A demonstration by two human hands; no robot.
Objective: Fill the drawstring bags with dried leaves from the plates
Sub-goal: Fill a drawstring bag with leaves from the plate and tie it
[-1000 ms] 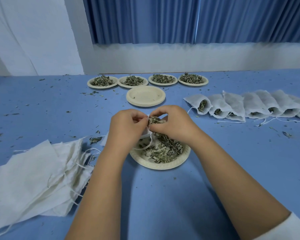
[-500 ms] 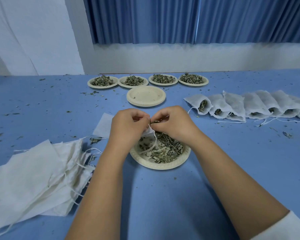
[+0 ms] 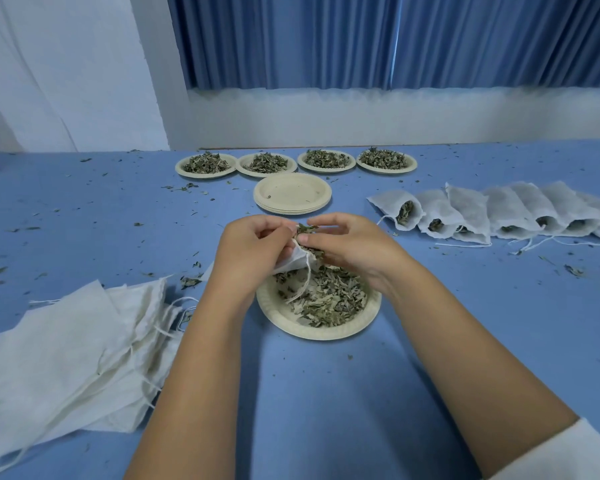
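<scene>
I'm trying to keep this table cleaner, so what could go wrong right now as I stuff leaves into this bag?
Your right hand pinches leaves at the mouth of the bag that your left hand holds near the plate's far edge; bits may miss onto the table.
The drawstring dangles into the plate's leaves and could drag some out.
The filled bags lie with mouths open; a bump might spill them.

Bare forearms, with a white sleeve (image 3: 568,455) edge on the right arm.
</scene>
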